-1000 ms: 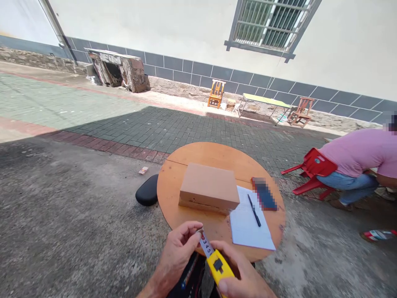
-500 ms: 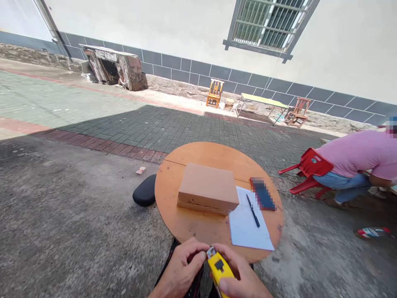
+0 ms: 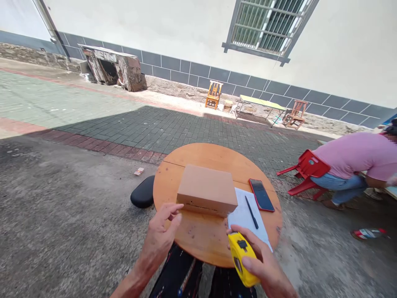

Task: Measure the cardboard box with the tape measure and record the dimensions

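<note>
At left, left hand (image 3: 159, 231), empty, fingers half-curled and parted, near box (image 3: 207, 186), contact unclear. In centre, box on table (image 3: 201, 244), no blade laid along it so far. Next, right hand (image 3: 262, 258), fingers wrapped around tape measure (image 3: 236, 248), blade apparently wound in. Farther right, paper (image 3: 238, 215), any writing too faint to read; pen (image 3: 252, 213), lying unheld; phone (image 3: 262, 195).

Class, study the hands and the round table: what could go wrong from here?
The right hand holds the tape measure near the edge of the table; a slip might drop it. The pen lies loose on the paper, so a bump could roll it. The left hand, close to the cardboard box, might nudge it.
</note>
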The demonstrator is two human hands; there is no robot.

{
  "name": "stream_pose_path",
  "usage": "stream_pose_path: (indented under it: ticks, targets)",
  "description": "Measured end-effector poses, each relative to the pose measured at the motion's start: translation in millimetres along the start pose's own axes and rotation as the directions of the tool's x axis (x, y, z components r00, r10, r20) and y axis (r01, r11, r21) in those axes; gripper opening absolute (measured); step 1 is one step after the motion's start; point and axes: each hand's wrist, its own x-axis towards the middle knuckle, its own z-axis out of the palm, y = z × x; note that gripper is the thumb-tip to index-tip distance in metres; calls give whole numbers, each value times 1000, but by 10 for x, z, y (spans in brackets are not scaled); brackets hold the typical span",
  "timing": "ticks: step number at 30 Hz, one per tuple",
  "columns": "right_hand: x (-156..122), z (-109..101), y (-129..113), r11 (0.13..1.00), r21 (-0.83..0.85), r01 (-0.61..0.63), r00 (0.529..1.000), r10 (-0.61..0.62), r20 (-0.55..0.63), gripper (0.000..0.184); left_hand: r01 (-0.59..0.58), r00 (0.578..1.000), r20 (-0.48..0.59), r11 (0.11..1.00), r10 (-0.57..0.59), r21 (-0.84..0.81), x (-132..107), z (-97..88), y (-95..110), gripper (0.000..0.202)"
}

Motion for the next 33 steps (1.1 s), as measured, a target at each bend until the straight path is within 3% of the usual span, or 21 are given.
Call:
stream_pose_path:
  ticks: [2,3,7,13,19,26,29,33]
  targets:
    - [83,-90,-168,997,74,24,996,-18,-84,68,53,992,-111,998,-51,19,297,-85,-51,43]
    - [144,-131,-240,993,112,35,993,-22,-119,66,103,988,-116,995,-102,3,431,-98,-85,52]
    - [439,-239,-415,977,200,72,977,-29,-209,57,253,968,14,964,-252,-87,750,12,-181,72]
    - [654,-291,-436,982,180,52,979,-15,-202,51,204,972,170,946,-164,-254,717,212,-135,58]
    - [602,-288,-395,984,176,28,986,2,-169,59,213,973,142,936,-179,-279,648,203,-123,58]
    - [589,-144,-359,985,170,21,992,0,-125,59,199,980,74,950,-186,-242,679,78,-165,56]
    - [623,-153,-393,997,73,26,995,-19,-97,60,191,982,58,954,-182,-230,724,10,-166,54]
    - [668,-189,-640,974,-210,84,988,-108,-108,63,191,981,54,955,-184,-227,732,-11,-170,55]
